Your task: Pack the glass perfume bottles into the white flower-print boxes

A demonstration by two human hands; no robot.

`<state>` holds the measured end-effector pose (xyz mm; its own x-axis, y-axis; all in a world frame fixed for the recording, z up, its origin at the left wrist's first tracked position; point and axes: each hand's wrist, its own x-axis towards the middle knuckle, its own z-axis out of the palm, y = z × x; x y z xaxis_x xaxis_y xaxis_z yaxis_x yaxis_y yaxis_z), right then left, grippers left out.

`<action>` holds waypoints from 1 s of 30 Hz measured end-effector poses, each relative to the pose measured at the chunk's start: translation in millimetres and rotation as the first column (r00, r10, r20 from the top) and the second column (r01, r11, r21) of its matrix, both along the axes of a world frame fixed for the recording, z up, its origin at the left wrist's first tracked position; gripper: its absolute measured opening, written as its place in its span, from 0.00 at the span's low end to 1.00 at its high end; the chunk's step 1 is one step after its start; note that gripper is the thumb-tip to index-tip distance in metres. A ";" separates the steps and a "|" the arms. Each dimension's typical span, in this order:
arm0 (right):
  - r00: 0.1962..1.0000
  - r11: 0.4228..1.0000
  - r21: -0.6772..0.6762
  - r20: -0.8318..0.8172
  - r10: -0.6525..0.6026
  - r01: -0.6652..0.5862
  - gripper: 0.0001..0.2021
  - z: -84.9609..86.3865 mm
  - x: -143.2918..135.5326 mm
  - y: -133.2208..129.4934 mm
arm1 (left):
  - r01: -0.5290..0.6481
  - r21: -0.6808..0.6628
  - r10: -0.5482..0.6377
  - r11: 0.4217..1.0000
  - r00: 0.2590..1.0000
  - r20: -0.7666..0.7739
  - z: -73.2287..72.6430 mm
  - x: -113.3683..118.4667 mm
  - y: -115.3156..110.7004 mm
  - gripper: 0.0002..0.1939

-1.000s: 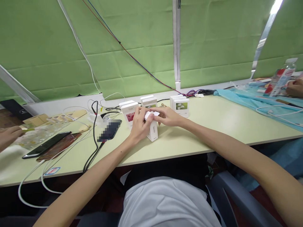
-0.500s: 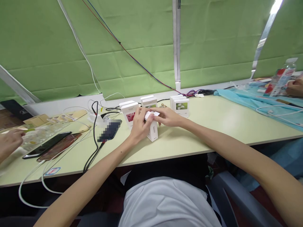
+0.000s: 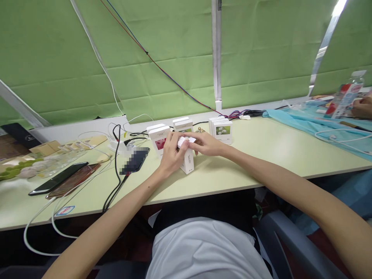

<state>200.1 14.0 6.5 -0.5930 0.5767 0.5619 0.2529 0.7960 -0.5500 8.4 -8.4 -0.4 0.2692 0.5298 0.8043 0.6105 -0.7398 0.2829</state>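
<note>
A small white carton [image 3: 188, 163] stands slightly tilted near the table's front edge, fine print on its visible side. My left hand [image 3: 172, 153] wraps around its upper part, thumb near the top. From the right, my right hand [image 3: 209, 144] grips the raised white flap at the carton's top; some of its fingers are hidden behind. Just behind my left hand are white boxes with a red flower picture [image 3: 159, 143]. Another white box [image 3: 183, 124] shows above my fingers, partly covered. To the right of my hands stands a row of white boxes with a white flower picture [image 3: 223, 131].
On the left lie a pixelated phone [image 3: 135, 161], a dark phone [image 3: 58, 178], a brown phone [image 3: 74, 180] and white and black cables. A blue cloth [image 3: 293, 118] and a bottle [image 3: 348, 93] are at right, beside another person's hand [image 3: 362, 107].
Another person's hand at the far left has gone out of view, uncovering green and pale items there. My hands and the carton are almost unmoved.
</note>
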 end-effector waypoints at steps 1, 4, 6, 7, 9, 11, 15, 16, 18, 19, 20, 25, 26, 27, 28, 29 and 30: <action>1.000 1.000 -0.007 0.001 -0.001 0.001 0.26 0.1 0.1 -0.3 | -0.001 -0.002 0.001 1.000 1.000 0.005 -0.3 -0.3 0.3 0.19; 1.000 0.999 -0.033 0.006 0.008 -0.008 0.27 0.3 0.3 -1.3 | -0.005 -0.004 0.005 1.000 1.000 0.024 -1.5 -1.3 1.8 0.18; 1.000 0.999 -0.049 0.014 0.015 -0.014 0.27 0.6 0.5 -2.1 | -0.005 0.001 0.005 1.000 1.000 0.031 -2.2 -1.6 2.8 0.18; 1.000 0.998 -0.055 0.019 0.019 -0.018 0.27 0.9 0.6 -2.4 | -0.005 0.004 0.005 1.000 0.999 0.031 -2.4 -1.7 3.3 0.18; 0.999 0.998 -0.059 0.027 0.027 -0.025 0.27 1.5 1.0 -3.0 | -0.008 0.010 0.008 1.000 1.000 0.029 -2.6 -1.5 3.9 0.18; 0.999 0.998 -0.057 0.035 0.030 -0.028 0.26 2.4 1.5 -3.6 | -0.016 0.012 0.015 1.000 0.999 0.028 -2.5 -1.2 4.3 0.19; 0.998 0.997 -0.067 0.052 0.042 -0.039 0.27 4.4 2.5 -5.1 | -0.025 0.002 0.025 1.000 0.999 0.024 -2.5 -1.0 4.8 0.21; 0.997 0.997 -0.069 0.055 0.046 -0.042 0.27 4.8 2.7 -5.4 | -0.022 0.001 0.022 1.000 0.999 0.023 -2.5 -1.1 4.9 0.21; 0.997 0.997 -0.069 0.059 0.049 -0.045 0.27 5.4 2.7 -6.1 | -0.012 0.001 0.012 1.000 1.000 0.023 -2.7 -1.5 5.1 0.21; 0.997 0.997 -0.069 0.061 0.049 -0.045 0.27 5.7 2.7 -6.4 | -0.007 0.000 0.007 1.000 1.000 0.023 -2.8 -1.7 5.1 0.21; 0.997 0.996 -0.071 0.064 0.050 -0.045 0.27 6.0 2.6 -6.6 | -0.004 0.000 0.004 1.000 1.000 0.024 -2.9 -1.9 5.2 0.20; 0.996 0.995 -0.086 0.072 0.049 -0.043 0.27 7.1 2.6 -7.4 | -0.002 0.002 0.002 1.000 1.000 0.020 -2.7 -2.0 5.0 0.17; 0.996 0.995 -0.085 0.071 0.053 -0.047 0.27 7.1 2.7 -7.4 | -0.004 0.000 0.004 1.000 1.000 0.018 -2.7 -2.0 5.1 0.17; 0.996 0.995 -0.083 0.069 0.056 -0.051 0.27 7.1 2.8 -7.4 | -0.005 -0.003 0.005 1.000 1.000 0.015 -2.7 -2.1 5.1 0.17; 0.996 0.995 -0.081 0.067 0.058 -0.052 0.27 7.1 2.9 -7.5 | -0.006 -0.005 0.006 1.000 1.000 0.013 -2.7 -2.1 5.2 0.17; 0.996 0.996 -0.078 0.067 0.057 -0.052 0.27 7.0 2.9 -7.5 | -0.007 -0.007 0.007 1.000 1.000 0.013 -2.7 -2.2 5.4 0.17; 0.996 0.996 -0.075 0.067 0.056 -0.051 0.27 7.0 3.0 -7.6 | -0.007 -0.010 0.007 1.000 1.000 0.012 -2.7 -2.4 5.5 0.17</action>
